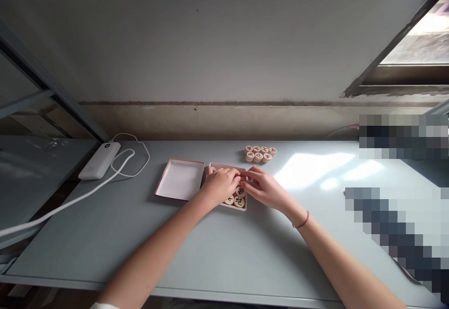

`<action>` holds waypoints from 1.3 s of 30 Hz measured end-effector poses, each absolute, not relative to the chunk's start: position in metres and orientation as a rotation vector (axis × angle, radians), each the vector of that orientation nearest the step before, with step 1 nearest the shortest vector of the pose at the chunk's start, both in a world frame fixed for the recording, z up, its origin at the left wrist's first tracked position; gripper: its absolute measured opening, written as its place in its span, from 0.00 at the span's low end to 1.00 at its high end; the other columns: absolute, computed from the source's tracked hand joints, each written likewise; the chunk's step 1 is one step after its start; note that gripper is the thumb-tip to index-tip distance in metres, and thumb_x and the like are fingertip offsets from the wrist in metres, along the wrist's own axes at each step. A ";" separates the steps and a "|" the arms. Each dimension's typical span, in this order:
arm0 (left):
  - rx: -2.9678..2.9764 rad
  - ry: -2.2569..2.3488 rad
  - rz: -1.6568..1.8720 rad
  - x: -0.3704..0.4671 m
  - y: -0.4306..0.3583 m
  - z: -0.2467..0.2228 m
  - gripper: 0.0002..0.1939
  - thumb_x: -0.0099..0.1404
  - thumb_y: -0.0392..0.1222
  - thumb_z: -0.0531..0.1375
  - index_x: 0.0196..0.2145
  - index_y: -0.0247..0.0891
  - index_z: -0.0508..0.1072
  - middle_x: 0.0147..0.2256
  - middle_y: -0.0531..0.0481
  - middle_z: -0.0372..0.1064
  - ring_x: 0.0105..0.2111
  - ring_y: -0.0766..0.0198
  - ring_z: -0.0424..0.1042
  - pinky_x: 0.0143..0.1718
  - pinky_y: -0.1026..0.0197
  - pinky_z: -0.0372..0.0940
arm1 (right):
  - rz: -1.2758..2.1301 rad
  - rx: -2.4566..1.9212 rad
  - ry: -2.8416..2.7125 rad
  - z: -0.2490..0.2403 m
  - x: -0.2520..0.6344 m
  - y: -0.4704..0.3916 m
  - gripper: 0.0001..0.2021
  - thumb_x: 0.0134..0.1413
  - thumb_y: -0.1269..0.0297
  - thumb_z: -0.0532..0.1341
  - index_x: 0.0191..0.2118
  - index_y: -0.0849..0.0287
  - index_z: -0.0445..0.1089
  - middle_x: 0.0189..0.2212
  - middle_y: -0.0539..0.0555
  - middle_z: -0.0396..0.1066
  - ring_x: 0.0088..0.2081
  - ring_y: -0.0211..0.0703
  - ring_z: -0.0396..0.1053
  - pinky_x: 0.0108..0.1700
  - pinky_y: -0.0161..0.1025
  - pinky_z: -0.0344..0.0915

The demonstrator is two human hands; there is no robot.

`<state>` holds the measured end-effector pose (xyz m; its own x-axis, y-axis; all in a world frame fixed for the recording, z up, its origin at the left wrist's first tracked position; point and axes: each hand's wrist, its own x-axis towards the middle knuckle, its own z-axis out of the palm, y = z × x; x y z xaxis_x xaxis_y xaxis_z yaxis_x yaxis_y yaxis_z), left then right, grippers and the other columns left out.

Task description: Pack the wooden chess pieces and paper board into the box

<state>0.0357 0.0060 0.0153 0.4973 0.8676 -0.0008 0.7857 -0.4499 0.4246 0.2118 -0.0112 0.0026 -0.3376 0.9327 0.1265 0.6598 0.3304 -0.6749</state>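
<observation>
A shallow white box (229,207) lies on the desk with round wooden Chinese chess pieces (239,201) inside, several showing dark characters. My left hand (221,183) reaches over the box with its fingers curled down and pressed together; whatever is under them is hidden. From the right side my right hand (264,188) comes in, thumb and fingers closed round a piece with a reddish mark (240,183) at the box's right edge. The fingertips of both hands almost meet there. Left of the box sits its open lid (180,179), inside facing up.
Behind the box stand short stacks of red-marked Chinese chess pieces (258,155) in two rows. A white power bank (100,161) with a white cable (87,191) is at the left of the grey desk (224,262). Blurred-out objects (403,243) lie at the right.
</observation>
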 end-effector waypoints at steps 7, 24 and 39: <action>2.300 1.355 0.395 0.033 0.005 0.019 0.10 0.69 0.38 0.53 0.46 0.45 0.69 0.46 0.53 0.74 0.43 0.60 0.73 0.49 0.50 0.56 | 0.737 -1.374 -2.084 0.000 0.212 -0.011 0.16 0.59 0.53 0.55 0.41 0.55 0.75 0.29 0.52 0.62 0.25 0.37 0.59 0.29 0.37 0.63; 2.565 1.719 0.705 -0.013 0.032 -0.003 0.14 0.68 0.38 0.52 0.45 0.42 0.75 0.45 0.45 0.71 0.47 0.53 0.67 0.46 0.51 0.61 | 0.335 -2.034 -1.415 -0.020 0.283 0.023 0.17 0.52 0.51 0.52 0.22 0.57 0.67 0.23 0.55 0.70 0.28 0.45 0.64 0.30 0.39 0.55; 2.660 1.677 0.560 0.015 0.013 0.009 0.16 0.70 0.42 0.51 0.30 0.39 0.76 0.35 0.44 0.73 0.38 0.53 0.65 0.38 0.51 0.58 | 0.618 -1.557 -1.788 0.002 0.215 -0.007 0.21 0.62 0.47 0.48 0.38 0.58 0.71 0.26 0.53 0.72 0.22 0.40 0.64 0.26 0.37 0.60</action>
